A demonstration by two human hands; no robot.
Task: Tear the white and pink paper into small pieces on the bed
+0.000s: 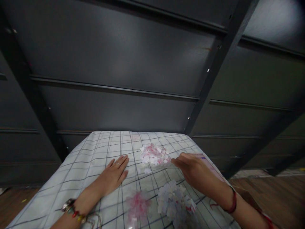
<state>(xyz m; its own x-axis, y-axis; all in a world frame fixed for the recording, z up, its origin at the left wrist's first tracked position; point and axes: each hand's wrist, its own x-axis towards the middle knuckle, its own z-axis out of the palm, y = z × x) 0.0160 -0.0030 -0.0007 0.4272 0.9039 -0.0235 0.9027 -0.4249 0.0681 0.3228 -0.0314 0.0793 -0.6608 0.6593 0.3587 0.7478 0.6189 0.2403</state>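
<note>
My left hand (115, 174) lies flat on the checked tablecloth (100, 148), fingers stretched out and holding nothing. At the right edge of a pile of small white and pink pieces (154, 154), my right hand (192, 170) is closed in a pinch. Whatever is between its fingertips is too small or hidden to make out. Nearer to me is a second heap of whitish flat pieces (175, 202). Beside that heap, to its left, sits a blurred small bunch of pink pieces (138, 205).
A flat pinkish object with a dark edge (211, 167), perhaps a phone or tablet, lies at the table's right side, partly behind my right hand. A dark panelled wall (124, 57) rises behind the table. Wooden floor (281, 189) shows at the right.
</note>
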